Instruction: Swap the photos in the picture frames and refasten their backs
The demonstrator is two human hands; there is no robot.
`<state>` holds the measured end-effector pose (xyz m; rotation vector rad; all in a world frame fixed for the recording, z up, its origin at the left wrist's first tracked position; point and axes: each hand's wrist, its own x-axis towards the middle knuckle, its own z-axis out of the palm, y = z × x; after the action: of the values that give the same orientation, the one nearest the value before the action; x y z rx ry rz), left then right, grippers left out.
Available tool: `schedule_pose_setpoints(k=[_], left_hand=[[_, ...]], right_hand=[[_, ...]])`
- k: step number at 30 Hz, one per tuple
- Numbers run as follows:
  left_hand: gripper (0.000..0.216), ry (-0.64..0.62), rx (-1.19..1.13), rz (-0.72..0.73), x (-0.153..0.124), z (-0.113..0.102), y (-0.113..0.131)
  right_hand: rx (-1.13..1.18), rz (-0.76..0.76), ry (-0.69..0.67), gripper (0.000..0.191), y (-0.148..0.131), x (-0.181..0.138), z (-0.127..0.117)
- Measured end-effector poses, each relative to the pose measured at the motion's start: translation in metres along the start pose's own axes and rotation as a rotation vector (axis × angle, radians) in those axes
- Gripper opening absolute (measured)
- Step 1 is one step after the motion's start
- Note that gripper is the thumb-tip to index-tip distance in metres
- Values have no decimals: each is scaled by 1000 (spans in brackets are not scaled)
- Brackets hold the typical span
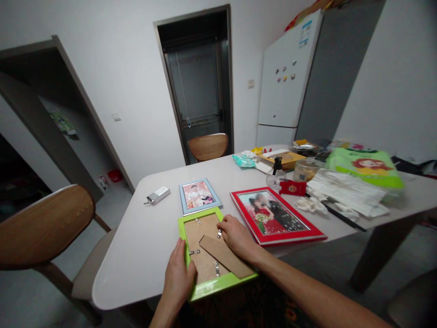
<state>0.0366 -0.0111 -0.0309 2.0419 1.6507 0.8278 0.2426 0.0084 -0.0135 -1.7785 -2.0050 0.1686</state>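
Note:
A lime-green picture frame (207,291) lies face down at the front edge of the table, its brown backing board (195,233) facing up. Small metal turn clips hold to the board, and a brown stand leg (225,257) slants across it. My left hand (178,269) grips the frame's left side, thumb over the rim. At the right side, the curled fingers of my right hand (237,237) press on the frame beside a metal clip (219,233); the fingertips partly hide each other. Just beyond lies a light-blue picture frame (200,196), and to the right a red picture frame (276,216), both photo side up.
On the white table (136,255), a small silver box-shaped device (159,195) lies at left. Tissues (348,189), a green package (367,166), a pump bottle (277,173) and a black pen-like stick (344,218) crowd the right. Wooden chairs stand at left (48,223) and behind.

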Motion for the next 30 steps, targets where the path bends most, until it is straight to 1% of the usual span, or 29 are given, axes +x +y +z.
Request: schedule_pose_setpoints(k=[3,6,9,12,15,17,20,23,26,30], left_hand=[[48,-17,138,42,7,-7,3],[39,-64,285,75,16,-15,11],[27,-82,402,66,23,-18,19],[21,-65,444,48,26,-16,23],[24,-37,429,54,21,-12,21],[30,-2,364,58,16,-7,16],[40,47,203,38,10,-1,7],[43,46,109,21,7,2,2],[43,52,86,16,7,2,1],[41,68,133,14,8,3,3]], right_hand=[[13,8,12,34,0,-3,2],[8,-6,-19,33,-2,-4,5],[-1,-33,-34,31,-3,-4,6],[-13,-41,-24,33,-2,-5,6],[-55,-48,-9,31,-3,-2,4],[-94,-56,7,27,-8,5,4],[-112,-50,-17,23,-22,24,10],[-110,-5,-54,22,-37,45,21],[-96,9,-43,24,-42,55,31],[-76,-14,-38,27,-37,55,36]])
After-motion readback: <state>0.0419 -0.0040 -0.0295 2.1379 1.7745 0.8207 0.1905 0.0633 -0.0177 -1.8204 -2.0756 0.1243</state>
